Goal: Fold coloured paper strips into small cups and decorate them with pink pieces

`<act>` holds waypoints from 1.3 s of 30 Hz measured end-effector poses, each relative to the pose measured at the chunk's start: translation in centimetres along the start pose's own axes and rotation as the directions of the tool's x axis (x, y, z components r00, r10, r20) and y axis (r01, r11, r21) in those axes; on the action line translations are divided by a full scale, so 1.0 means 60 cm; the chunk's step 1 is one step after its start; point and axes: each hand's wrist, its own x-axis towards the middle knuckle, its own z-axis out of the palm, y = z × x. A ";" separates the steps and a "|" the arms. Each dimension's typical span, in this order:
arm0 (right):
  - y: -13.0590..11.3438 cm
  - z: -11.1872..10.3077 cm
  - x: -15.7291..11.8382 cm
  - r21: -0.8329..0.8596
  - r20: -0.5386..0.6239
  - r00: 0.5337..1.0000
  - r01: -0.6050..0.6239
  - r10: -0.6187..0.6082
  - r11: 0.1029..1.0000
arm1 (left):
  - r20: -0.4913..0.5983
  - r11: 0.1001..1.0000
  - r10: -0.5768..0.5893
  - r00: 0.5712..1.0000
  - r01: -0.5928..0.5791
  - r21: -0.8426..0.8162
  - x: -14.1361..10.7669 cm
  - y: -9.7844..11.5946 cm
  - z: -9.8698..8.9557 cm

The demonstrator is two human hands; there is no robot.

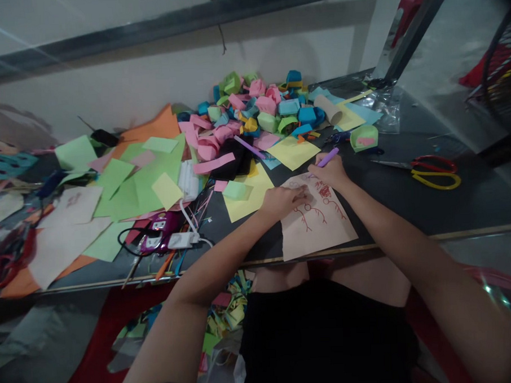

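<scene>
A pale sheet of paper (pixel 325 233) lies at the table's front edge, with stick figures and a scribble drawn on it in red. My left hand (pixel 281 201) rests flat across the sheet's left side, fingers stretched out over part of the drawing. At the sheet's top edge, my right hand (pixel 331 170) is closed around a purple marker (pixel 328 157). The marker's tip is hidden by the fingers, but purple lines show on the paper near it. Just beyond the sheet sit a yellow paper square (pixel 294 151) and a purple stick-like piece, perhaps a marker cap or pen (pixel 249 147).
Folded paper pieces (pixel 266 104) in several colours are heaped against the wall. Red-and-yellow-handled scissors (pixel 436 172) lie at right, beside a green paper box (pixel 364 138). To the left are green sheets (pixel 140 185), a purple power strip (pixel 159 232) and a white adapter (pixel 189 180).
</scene>
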 end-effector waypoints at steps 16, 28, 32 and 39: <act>-0.006 0.000 -0.004 -0.043 0.008 0.998 0.054 -0.054 0.998 | 0.000 0.997 0.042 0.999 -0.042 0.070 -0.009 0.012 -0.007; -0.006 -0.004 -0.003 -0.096 0.060 0.994 0.091 -0.086 0.991 | 0.012 1.000 0.017 1.000 -0.017 0.022 -0.008 0.010 -0.006; -0.010 -0.009 -0.001 -0.126 0.103 0.991 0.100 -0.087 0.987 | -0.007 1.000 0.019 1.000 -0.019 -0.002 -0.008 0.008 -0.003; -0.002 -0.019 -0.003 0.039 0.350 0.931 0.095 -0.103 0.995 | -0.023 1.000 0.030 0.999 -0.030 0.008 -0.006 0.005 0.003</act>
